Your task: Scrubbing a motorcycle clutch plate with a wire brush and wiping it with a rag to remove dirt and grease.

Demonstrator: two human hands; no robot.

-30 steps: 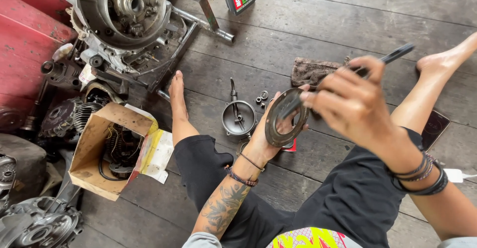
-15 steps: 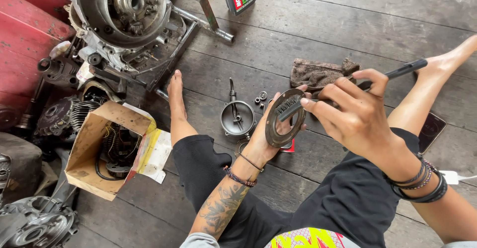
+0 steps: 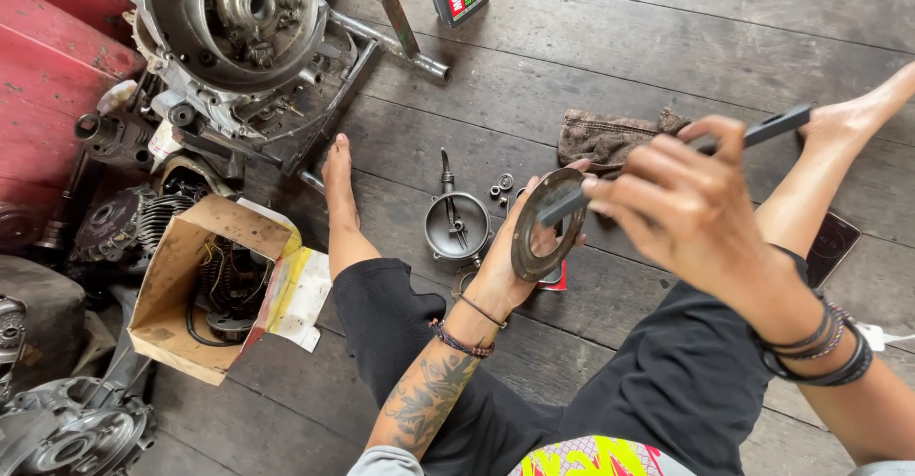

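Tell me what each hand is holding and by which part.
The left hand grips a flat metal ring by its lower rim, held on edge. The right hand pinches a dark flat tool along its middle, its tip against the ring.

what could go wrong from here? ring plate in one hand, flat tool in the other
1. The left hand grips the ring plate only by its edge; pressure from the flat tool in the right hand might tip it loose.
2. The tool could slip off the plate toward the left fingers.
3. A dropped plate may scatter the small nuts on the plank floor.
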